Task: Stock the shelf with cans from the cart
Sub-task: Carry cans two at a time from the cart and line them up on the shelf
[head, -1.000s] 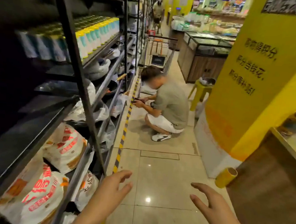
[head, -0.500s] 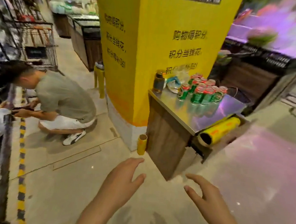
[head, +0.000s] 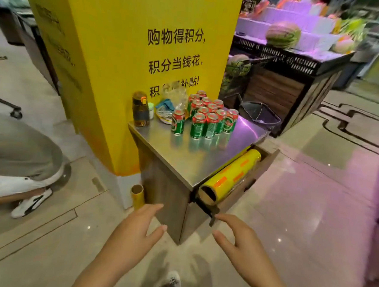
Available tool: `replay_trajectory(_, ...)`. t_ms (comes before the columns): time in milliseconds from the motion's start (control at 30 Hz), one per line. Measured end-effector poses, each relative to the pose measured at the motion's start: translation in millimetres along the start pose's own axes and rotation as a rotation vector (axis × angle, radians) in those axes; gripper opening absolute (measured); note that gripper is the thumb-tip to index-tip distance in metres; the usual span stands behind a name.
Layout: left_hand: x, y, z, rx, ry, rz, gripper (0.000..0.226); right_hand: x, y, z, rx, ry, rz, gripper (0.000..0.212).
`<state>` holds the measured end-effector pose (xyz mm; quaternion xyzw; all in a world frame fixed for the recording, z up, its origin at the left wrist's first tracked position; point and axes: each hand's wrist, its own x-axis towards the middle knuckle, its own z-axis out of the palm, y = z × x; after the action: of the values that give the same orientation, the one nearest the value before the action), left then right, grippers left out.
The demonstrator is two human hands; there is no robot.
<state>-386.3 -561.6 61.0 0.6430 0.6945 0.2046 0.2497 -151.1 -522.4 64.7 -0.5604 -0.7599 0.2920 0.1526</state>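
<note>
Several green cans with red tops (head: 205, 116) stand clustered on a steel-topped counter (head: 190, 156) against a yellow pillar (head: 132, 56). One can (head: 178, 121) stands a little apart at the cluster's left. My left hand (head: 136, 229) and my right hand (head: 236, 240) hover low in front of the counter's near corner, both empty with fingers spread. They are well short of the cans. The shelf is out of view.
A brown bottle (head: 140, 112) and a plastic bag with a plate (head: 171, 105) sit left of the cans. A yellow film roll (head: 229, 175) lies in the counter's open side. A small yellow tube (head: 137, 195) stands on the floor. A person crouches at left (head: 14, 158). Melon display behind (head: 283, 34).
The view has swung right from the shelf aisle to the counter and come closer to it. Both hands stay raised and empty in front.
</note>
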Motion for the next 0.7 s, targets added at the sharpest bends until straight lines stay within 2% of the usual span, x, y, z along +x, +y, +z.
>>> replay_trajectory(233, 137.3, 6.6, 1.0, -0.036, 0.035, -0.072, 0.051, 120.9, 30.3, -48.5, 0.0, 0.035, -0.09, 0.034)
replay_trajectory(467, 258.3, 49.0, 23.9, -0.008, -0.042, -0.012, 0.052, 200.7, 104.4, -89.9, 0.059, 0.035, 0.084, 0.037)
replay_trajectory(567, 299.8, 74.0, 36.8, -0.038, -0.084, -0.007, 0.054, 231.1, 131.7, -106.4, 0.077, 0.034, 0.106, 0.049)
replay_trajectory(667, 339.8, 87.2, 54.5, -0.089, -0.07, -0.039, 0.055, 275.5, 157.0, -122.3, 0.084, 0.015, 0.119, 0.029)
replay_trajectory(700, 352.0, 91.2, 59.6, -0.108, -0.056, -0.05, 0.055, 292.6, 165.1, -126.8, 0.083, -0.003, 0.105, 0.029)
